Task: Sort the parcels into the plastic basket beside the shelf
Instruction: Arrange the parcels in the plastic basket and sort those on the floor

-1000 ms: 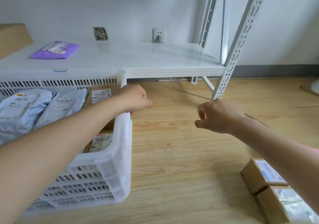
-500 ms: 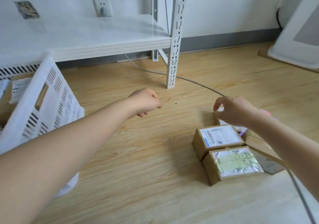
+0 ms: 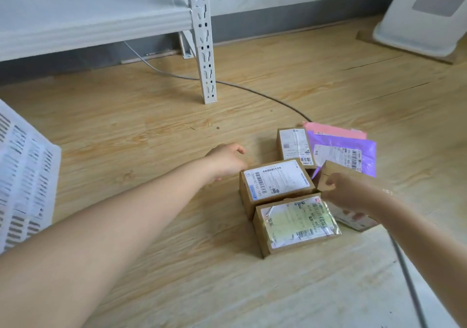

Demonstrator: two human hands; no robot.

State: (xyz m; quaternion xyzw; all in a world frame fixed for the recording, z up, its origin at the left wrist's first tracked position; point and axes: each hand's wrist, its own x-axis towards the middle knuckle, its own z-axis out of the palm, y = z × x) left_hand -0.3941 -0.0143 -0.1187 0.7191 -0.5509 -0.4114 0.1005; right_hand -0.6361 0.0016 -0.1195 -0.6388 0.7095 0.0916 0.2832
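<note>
Several parcels lie together on the wooden floor. My right hand [image 3: 346, 195] is closed on a tilted brown cardboard box [image 3: 353, 176] at the right of the group. My left hand [image 3: 225, 162] hovers with loosely spread fingers at the far left corner of a white-labelled box [image 3: 275, 181] and holds nothing. In front of that box sits one with a yellow-green label [image 3: 295, 224]. Behind them are a small box [image 3: 294, 145], a purple mailer [image 3: 346, 150] and a pink mailer [image 3: 336, 130]. The white plastic basket [image 3: 25, 176] shows only its slotted side at the left edge.
The white shelf's perforated post [image 3: 206, 49] stands on the floor behind the parcels, with the shelf board [image 3: 88, 24] to its left. A grey cable [image 3: 252, 92] runs across the floor past the parcels. A white panel [image 3: 424, 11] leans at the back right.
My view has swung right from the basket to the parcels. Both hands have come down to the pile, and my right hand has closed on a brown box.
</note>
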